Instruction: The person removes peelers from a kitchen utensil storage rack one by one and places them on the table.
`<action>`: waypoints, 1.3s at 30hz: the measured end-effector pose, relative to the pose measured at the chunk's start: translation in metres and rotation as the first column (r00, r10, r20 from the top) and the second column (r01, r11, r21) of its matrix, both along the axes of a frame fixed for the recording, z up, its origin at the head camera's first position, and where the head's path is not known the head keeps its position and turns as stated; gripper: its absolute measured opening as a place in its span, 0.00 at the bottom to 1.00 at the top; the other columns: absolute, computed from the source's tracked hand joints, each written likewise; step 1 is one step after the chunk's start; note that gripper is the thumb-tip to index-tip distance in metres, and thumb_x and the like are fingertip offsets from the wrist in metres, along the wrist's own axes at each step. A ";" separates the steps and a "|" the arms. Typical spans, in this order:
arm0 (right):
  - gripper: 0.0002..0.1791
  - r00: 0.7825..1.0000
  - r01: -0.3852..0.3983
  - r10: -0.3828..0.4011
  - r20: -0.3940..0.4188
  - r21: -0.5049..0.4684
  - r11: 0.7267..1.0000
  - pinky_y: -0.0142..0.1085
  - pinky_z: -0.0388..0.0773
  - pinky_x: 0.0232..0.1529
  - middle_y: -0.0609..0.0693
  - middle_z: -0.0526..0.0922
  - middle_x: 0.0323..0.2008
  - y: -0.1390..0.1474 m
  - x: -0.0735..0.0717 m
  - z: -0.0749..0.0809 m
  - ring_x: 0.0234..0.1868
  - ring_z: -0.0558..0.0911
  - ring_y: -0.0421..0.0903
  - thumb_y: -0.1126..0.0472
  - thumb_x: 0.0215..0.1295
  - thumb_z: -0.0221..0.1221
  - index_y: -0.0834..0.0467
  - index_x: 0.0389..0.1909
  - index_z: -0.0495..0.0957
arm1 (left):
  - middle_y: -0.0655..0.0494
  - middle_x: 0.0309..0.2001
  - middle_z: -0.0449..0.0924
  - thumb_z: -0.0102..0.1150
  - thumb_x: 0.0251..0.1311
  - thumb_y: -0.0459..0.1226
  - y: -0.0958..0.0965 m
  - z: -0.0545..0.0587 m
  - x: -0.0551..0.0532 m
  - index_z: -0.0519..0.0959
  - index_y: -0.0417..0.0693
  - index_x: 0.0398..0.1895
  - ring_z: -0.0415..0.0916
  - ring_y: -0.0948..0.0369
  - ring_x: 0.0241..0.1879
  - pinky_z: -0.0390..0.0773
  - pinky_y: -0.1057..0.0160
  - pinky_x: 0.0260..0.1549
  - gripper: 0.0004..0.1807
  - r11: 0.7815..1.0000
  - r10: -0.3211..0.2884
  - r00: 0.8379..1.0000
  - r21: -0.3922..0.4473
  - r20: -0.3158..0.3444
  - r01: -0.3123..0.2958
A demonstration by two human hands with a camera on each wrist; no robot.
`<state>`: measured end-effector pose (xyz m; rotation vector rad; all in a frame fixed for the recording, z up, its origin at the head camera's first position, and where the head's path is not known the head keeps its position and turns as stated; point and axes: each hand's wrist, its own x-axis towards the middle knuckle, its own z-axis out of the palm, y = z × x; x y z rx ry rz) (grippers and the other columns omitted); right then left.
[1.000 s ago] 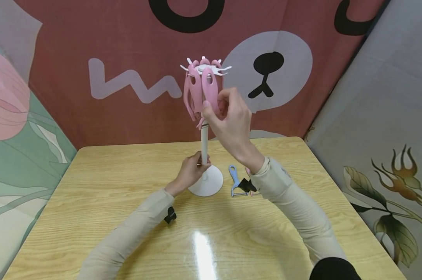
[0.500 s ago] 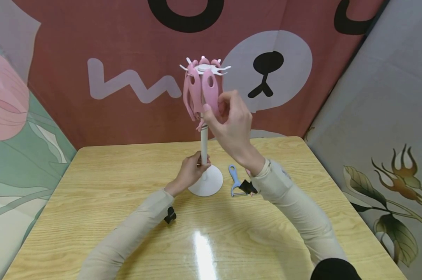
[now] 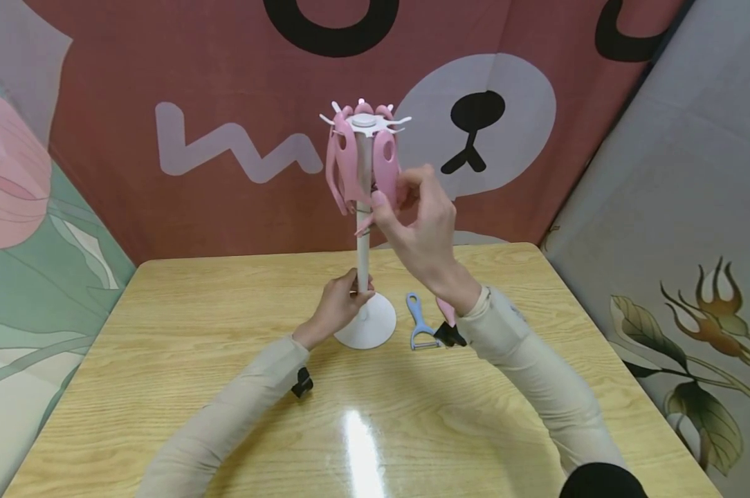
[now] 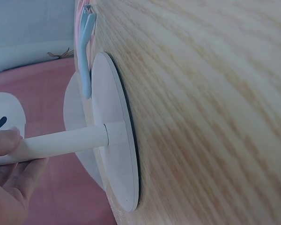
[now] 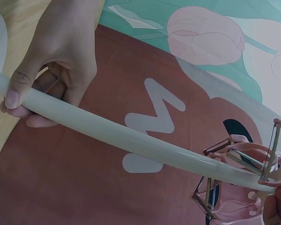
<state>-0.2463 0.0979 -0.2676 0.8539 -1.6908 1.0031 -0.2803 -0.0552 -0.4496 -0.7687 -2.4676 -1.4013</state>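
Observation:
A white stand (image 3: 373,332) stands upright on the table, with a ring of hooks (image 3: 364,122) at its top. Several pink peelers (image 3: 346,155) hang from these hooks; in the right wrist view their metal blades (image 5: 209,199) surround the pole. My right hand (image 3: 426,225) pinches another pink peeler (image 3: 385,153) between thumb and fingers. Its holed handle end is up, just under the hooks on the right side; whether it touches one I cannot tell. Low on the pole, just above the base, my left hand (image 3: 336,304) grips with the thumb and fingers around it (image 4: 9,197).
A blue peeler (image 3: 416,312) lies on the wooden table (image 3: 225,311) right of the base. Beside it is a pink peeler (image 3: 446,311), partly hidden by the right wrist's black mount (image 3: 451,335). Printed cloths (image 3: 225,69) hang behind and at both sides.
My right hand has shifted right and slightly down with its pink peeler, which has come off its hook's spot and bared the pole behind it. The left hand has stayed put.

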 end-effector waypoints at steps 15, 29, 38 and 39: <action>0.26 0.998 -0.046 0.041 -0.045 -0.113 0.993 0.34 0.71 0.32 0.59 0.73 0.31 0.003 -0.003 -0.007 0.29 0.73 0.45 0.46 0.69 0.55 0.69 0.39 0.70 | 0.49 0.37 0.83 0.65 0.62 0.29 0.000 -0.003 -0.003 0.78 0.32 0.45 0.84 0.56 0.39 0.83 0.66 0.40 0.11 1.000 -0.011 1.000 0.013 -0.014 0.011; 0.22 0.998 -0.054 0.050 -0.037 -0.132 0.990 0.35 0.73 0.35 0.61 0.72 0.32 0.009 -0.002 -0.011 0.31 0.74 0.48 0.52 0.67 0.54 0.71 0.41 0.70 | 0.49 0.37 0.83 0.65 0.62 0.28 -0.001 -0.004 -0.003 0.78 0.32 0.44 0.84 0.56 0.39 0.83 0.66 0.40 0.10 1.000 -0.014 1.000 0.023 -0.022 0.014; 0.24 0.994 -0.086 0.072 -0.084 -0.181 0.980 0.34 0.73 0.38 0.61 0.73 0.30 0.010 -0.003 -0.015 0.33 0.74 0.50 0.50 0.67 0.54 0.72 0.39 0.68 | 0.48 0.37 0.83 0.65 0.62 0.29 -0.001 -0.004 -0.004 0.78 0.32 0.45 0.85 0.55 0.39 0.83 0.65 0.40 0.11 1.000 -0.014 1.000 0.017 -0.020 0.014; 0.25 0.993 -0.090 0.075 -0.088 -0.180 0.980 0.34 0.73 0.38 0.61 0.73 0.29 0.010 -0.003 -0.015 0.32 0.75 0.50 0.50 0.68 0.54 0.72 0.38 0.68 | 0.48 0.37 0.83 0.65 0.62 0.29 -0.001 -0.004 -0.004 0.78 0.31 0.45 0.85 0.55 0.39 0.83 0.65 0.40 0.11 1.000 -0.013 1.000 0.016 -0.020 0.014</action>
